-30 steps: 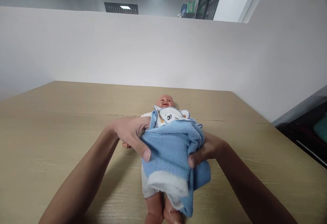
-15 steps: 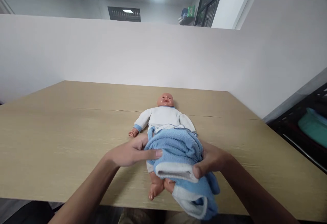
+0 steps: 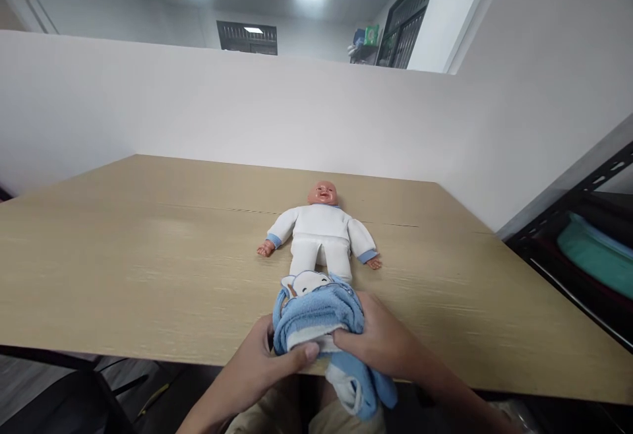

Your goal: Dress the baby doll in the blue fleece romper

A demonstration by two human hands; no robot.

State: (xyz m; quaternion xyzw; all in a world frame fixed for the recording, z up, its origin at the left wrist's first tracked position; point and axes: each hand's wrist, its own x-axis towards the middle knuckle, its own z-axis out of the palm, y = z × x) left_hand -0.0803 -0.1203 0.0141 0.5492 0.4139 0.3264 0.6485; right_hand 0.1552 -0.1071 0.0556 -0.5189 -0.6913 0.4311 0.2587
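A baby doll [image 3: 322, 223] lies on its back on the table, its head toward the wall, in a white top and white trousers with blue cuffs. A bunched blue terry baby garment [image 3: 321, 312] with white trim and a white animal-face patch covers the doll's lower legs and feet. My left hand [image 3: 270, 351] grips its left side, thumb on the white-trimmed edge. On the right side, my right hand [image 3: 368, 335] pinches the same edge. Part of the garment hangs over the table's front edge. The fingers beneath the cloth are hidden.
The wooden table [image 3: 148, 249] backs onto a white partition wall [image 3: 257, 111]. At the right stands a black shelf rack [image 3: 558, 249] with a green item [image 3: 598, 259] on it. My knees are under the table's front edge.
Both hands have drawn the blue garment toward me, from the doll's waist down to its lower legs. The doll's white trousers and right-side hand now show; its feet are covered.
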